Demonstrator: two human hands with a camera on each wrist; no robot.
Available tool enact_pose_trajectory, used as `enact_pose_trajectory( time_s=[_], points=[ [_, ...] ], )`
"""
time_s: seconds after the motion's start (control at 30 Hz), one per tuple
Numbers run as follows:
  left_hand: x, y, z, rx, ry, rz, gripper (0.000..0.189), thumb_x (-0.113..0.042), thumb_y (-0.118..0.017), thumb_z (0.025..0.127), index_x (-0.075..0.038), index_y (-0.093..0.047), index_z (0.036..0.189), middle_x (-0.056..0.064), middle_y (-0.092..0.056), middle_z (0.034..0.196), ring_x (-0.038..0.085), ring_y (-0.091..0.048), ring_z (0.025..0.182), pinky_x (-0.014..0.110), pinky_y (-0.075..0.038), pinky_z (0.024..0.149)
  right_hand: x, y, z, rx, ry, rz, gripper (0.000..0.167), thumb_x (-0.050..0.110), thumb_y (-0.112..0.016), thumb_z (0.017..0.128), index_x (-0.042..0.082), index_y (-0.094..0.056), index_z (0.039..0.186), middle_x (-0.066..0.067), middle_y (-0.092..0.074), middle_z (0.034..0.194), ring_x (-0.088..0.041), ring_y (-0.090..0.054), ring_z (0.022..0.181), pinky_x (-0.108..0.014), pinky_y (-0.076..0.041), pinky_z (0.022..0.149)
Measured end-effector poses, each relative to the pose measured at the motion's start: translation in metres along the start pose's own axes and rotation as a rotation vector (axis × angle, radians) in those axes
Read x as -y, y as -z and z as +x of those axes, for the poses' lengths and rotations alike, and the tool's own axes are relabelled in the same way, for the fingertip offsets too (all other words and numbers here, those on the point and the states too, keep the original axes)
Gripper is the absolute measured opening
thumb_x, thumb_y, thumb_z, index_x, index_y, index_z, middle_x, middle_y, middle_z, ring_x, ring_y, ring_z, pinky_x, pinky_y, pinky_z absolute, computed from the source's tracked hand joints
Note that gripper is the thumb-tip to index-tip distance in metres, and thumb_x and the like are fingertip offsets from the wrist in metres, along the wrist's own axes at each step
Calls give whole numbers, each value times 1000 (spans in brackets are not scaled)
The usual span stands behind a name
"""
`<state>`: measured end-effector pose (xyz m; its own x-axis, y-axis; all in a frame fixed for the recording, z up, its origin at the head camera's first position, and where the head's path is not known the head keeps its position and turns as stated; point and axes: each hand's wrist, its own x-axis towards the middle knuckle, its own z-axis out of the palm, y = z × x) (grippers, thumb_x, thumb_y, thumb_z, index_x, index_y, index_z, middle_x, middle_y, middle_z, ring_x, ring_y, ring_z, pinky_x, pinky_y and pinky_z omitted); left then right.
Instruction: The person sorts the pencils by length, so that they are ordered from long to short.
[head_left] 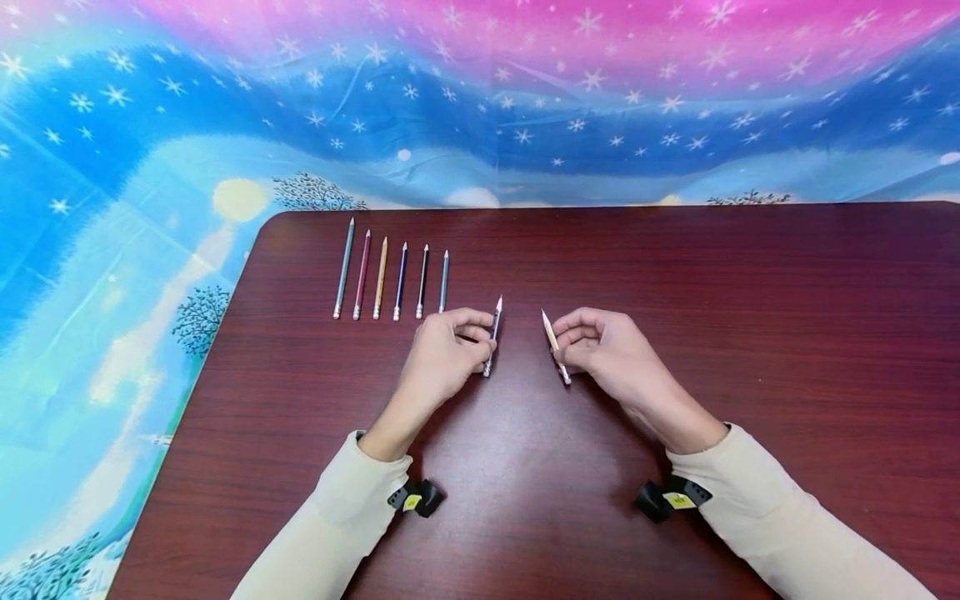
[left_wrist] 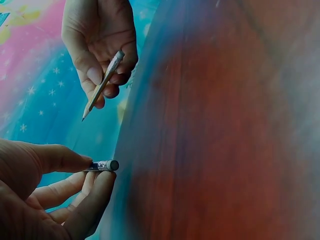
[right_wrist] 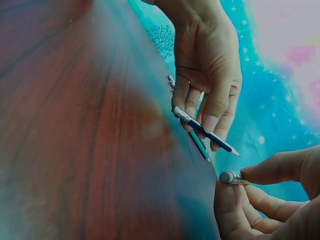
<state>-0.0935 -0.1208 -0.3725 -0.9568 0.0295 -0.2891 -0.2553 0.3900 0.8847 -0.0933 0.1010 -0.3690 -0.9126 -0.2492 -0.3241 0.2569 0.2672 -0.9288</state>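
My left hand (head_left: 442, 357) pinches a short dark blue pencil (right_wrist: 220, 142) between thumb and fingers, its sharpened tip up and away from me in the head view. Opposite it, my right hand (head_left: 618, 354) grips a short natural-yellow pencil (left_wrist: 98, 92) with a metal ferrule and pale eraser. The two pencils stand a small gap apart, their points leaning slightly toward each other. In each wrist view the near hand's pencil shows mainly its eraser end. Just left of my left hand lies a short teal pencil (head_left: 445, 279), its eraser end close by the knuckles.
On the dark red wooden table (head_left: 750, 292), more pencils lie in a row at the back left: a long teal one (head_left: 344, 267), a maroon one (head_left: 362, 275), a yellow one (head_left: 381, 277), a blue one (head_left: 401, 282) and a black one (head_left: 423, 282). A snowflake-patterned cloth (head_left: 450, 100) hangs behind.
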Motion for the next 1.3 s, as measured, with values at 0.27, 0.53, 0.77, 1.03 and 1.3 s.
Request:
enact_pose_trajectory(
  time_s=[0.27, 0.53, 0.77, 1.03, 1.3],
  points=[
    [-6, 12, 17, -80, -5, 50, 26, -3, -71, 94, -6, -77, 119, 9, -77, 97, 8, -69, 69, 23, -59, 65, 9, -6, 12, -29, -11, 36, 28, -10, -63, 91, -9, -62, 119, -9, -66, 94, -5, -65, 75, -22, -57, 70],
    [-11, 19, 34, -139, 1, 111, 27, -5, -71, 95, -6, -77, 121, 11, -78, 97, 7, -66, 62, 20, -55, 59, 14, -9, 23, -54, -5, 61, 29, -8, -62, 91, -8, -63, 120, -5, -66, 91, -8, -66, 76, -24, -59, 69],
    [-13, 19, 45, -190, -11, 217, 25, -10, -72, 96, -10, -78, 121, 5, -80, 93, 10, -70, 65, 21, -49, 59, 21, -13, 32, -71, -10, 88, 31, -8, -64, 90, -8, -63, 121, -10, -68, 94, -6, -66, 73, -24, -58, 67],
    [-16, 19, 51, -241, -33, 335, 24, -13, -74, 98, -10, -78, 121, 3, -80, 96, 16, -71, 82, 27, -48, 67, 26, -17, 37, -84, -8, 116, 31, -9, -65, 91, -8, -63, 121, -12, -68, 95, -6, -65, 72, -25, -59, 66],
    [-15, 20, 54, -258, -57, 396, 22, -13, -75, 96, -8, -79, 117, 4, -81, 95, 19, -71, 91, 37, -53, 81, 26, -14, 38, -81, -9, 112, 29, -9, -66, 92, -7, -63, 120, -1, -67, 86, -10, -67, 74, -27, -59, 67]
  ],
)
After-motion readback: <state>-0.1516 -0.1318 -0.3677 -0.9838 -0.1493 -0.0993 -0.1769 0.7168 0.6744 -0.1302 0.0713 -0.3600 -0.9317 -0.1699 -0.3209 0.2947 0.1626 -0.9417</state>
